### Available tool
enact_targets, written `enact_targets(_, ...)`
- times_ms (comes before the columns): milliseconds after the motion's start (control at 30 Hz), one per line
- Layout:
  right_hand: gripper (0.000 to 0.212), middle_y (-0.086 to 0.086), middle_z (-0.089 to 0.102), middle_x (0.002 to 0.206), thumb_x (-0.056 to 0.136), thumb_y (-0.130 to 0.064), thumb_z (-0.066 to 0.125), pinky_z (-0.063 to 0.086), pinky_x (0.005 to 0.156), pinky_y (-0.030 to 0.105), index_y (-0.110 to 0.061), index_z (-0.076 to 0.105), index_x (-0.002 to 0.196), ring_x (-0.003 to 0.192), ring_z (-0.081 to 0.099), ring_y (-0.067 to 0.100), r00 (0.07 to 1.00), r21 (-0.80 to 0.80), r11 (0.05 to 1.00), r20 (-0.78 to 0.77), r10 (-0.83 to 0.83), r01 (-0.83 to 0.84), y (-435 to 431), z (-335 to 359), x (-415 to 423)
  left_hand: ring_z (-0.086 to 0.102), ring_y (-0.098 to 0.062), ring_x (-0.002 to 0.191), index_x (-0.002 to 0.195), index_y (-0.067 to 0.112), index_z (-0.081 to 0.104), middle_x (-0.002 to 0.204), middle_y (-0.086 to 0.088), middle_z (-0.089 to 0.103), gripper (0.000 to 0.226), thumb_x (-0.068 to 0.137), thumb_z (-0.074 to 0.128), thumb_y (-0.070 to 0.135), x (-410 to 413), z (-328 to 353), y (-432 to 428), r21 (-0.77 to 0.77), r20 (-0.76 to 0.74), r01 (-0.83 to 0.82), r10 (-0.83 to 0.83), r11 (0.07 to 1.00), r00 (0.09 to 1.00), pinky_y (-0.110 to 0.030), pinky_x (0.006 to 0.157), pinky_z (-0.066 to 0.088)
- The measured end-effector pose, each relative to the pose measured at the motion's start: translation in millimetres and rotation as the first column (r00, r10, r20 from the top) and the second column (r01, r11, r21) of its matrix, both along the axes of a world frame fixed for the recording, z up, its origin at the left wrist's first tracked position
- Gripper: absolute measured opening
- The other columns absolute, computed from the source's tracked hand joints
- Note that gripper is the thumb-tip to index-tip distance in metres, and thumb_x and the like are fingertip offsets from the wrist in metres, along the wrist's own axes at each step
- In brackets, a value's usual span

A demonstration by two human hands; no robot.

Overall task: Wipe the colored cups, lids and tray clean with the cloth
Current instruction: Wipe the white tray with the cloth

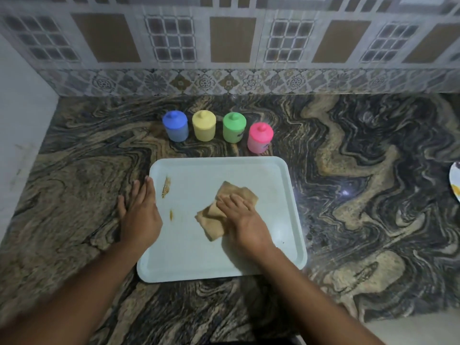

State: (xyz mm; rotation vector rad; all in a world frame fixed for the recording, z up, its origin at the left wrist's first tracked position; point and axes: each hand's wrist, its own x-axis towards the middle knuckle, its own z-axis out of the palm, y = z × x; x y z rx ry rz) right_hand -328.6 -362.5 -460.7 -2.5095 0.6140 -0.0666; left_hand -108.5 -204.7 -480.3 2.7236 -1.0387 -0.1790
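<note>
Head view: left hand (pixel 142 212) lay flat at tray (pixel 199 257) left rim; right hand (pixel 245 220), straight-fingered, pressed cloth (pixel 214 227); cups (pixel 204 127) beyond far rim.

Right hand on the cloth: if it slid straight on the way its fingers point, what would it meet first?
Probably the tray's far rim, after bare tray; the yellow cup stands beyond it. The brown smear lies left of that line.

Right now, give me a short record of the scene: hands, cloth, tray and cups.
left hand: fingers straight, flat at the tray's left edge
right hand: pressing the cloth onto the tray
tray: two brown smears left of the cloth
cups: blue cup, yellow cup, green cup, pink cup, lidded, in a row behind the tray
</note>
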Motion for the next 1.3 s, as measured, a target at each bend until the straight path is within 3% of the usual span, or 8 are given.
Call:
enact_targets(133,0.054,0.015,0.036,0.159,0.097,-0.023,0.035,0.023,0.119,0.05,-0.016,0.043,0.15,0.148,0.028,0.042,0.906,-0.055,0.913,-0.11,-0.409,0.405,-52,0,-18,0.007,-0.02,0.154,0.158,0.016,0.009,0.164,0.0,0.021,0.068,0.097,0.04,0.011,0,1,-3,0.003,0.002,-0.003,0.003,1.0,1.0,-0.055,0.12,0.005)
enact_targets(200,0.058,0.022,0.03,0.16,0.095,-0.028,0.033,0.015,0.121,0.057,-0.011,0.044,0.149,0.147,0.022,0.049,0.89,-0.117,0.898,-0.129,-0.438,0.425,-60,0,8,0.006,-0.02,0.154,0.158,0.016,0.009,0.165,0.001,0.02,0.068,0.097,0.04,0.012,0,3,-6,0.012,-0.003,-0.007,0.007,1.0,1.0,-0.055,0.12,0.006)
enact_targets(367,0.052,0.018,0.021,0.165,0.101,-0.021,0.045,0.004,0.123,0.049,-0.017,0.041,0.152,0.152,0.012,0.044,0.995,-0.088,0.993,-0.057,-0.08,0.074,13,-6,80,0.007,-0.02,0.154,0.158,0.015,0.011,0.165,0.001,0.018,0.066,0.098,0.038,0.013,-2,5,-6,0.012,-0.023,0.002,-0.002,1.0,1.0,-0.056,0.12,0.007)
enact_targets(533,0.052,0.008,0.028,0.164,0.097,-0.029,0.053,0.02,0.123,0.049,-0.023,0.046,0.149,0.153,0.02,0.035,0.978,-0.098,0.973,-0.046,0.206,-0.21,74,-12,8,0.005,-0.017,0.154,0.158,0.016,0.01,0.165,0.003,0.017,0.067,0.096,0.036,0.011,-2,7,-6,-0.006,-0.023,-0.029,0.029,1.0,0.999,-0.053,0.121,0.005)
enact_targets(667,0.059,0.01,0.027,0.164,0.097,-0.042,0.034,0.025,0.121,0.054,-0.021,0.043,0.151,0.152,0.02,0.036,0.977,-0.147,0.98,-0.148,-0.155,0.134,21,-8,-69,0.007,-0.02,0.154,0.158,0.014,0.011,0.165,0.0,0.019,0.066,0.097,0.037,0.011,-1,3,-2,-0.011,-0.004,-0.02,0.02,1.0,1.0,-0.057,0.119,0.006)
enact_targets(800,0.06,0.019,0.017,0.166,0.101,-0.044,0.027,0.01,0.124,0.053,-0.02,0.034,0.155,0.152,0.01,0.046,0.907,-0.175,0.917,-0.165,-0.387,0.359,-25,-7,-10,0.006,-0.02,0.154,0.157,0.013,0.011,0.165,-0.001,0.019,0.067,0.096,0.039,0.01,-2,1,-3,-0.021,-0.007,-0.004,0.004,1.0,1.0,-0.058,0.119,0.005)
enact_targets(1033,0.056,0.014,0.024,0.164,0.098,-0.038,0.039,0.017,0.123,0.052,-0.02,0.044,0.15,0.152,0.019,0.04,0.984,-0.124,0.98,-0.113,0.139,-0.153,63,-10,-16,0.007,-0.018,0.154,0.157,0.013,0.013,0.164,-0.002,0.023,0.065,0.097,0.036,0.008,-2,3,-2,-0.067,-0.026,-0.042,0.04,0.997,0.999,-0.055,0.121,0.004)
enact_targets(1300,0.055,0.015,0.013,0.167,0.106,-0.035,0.033,0.012,0.122,0.051,-0.018,0.026,0.158,0.153,0.01,0.041,0.893,-0.215,0.927,-0.271,-0.36,0.309,-34,4,-24,0.005,-0.02,0.154,0.158,0.012,0.008,0.165,-0.003,0.019,0.061,0.102,0.032,0.013,7,-2,6,-0.017,-0.038,0.077,-0.077,0.997,0.996,-0.051,0.12,0.002)
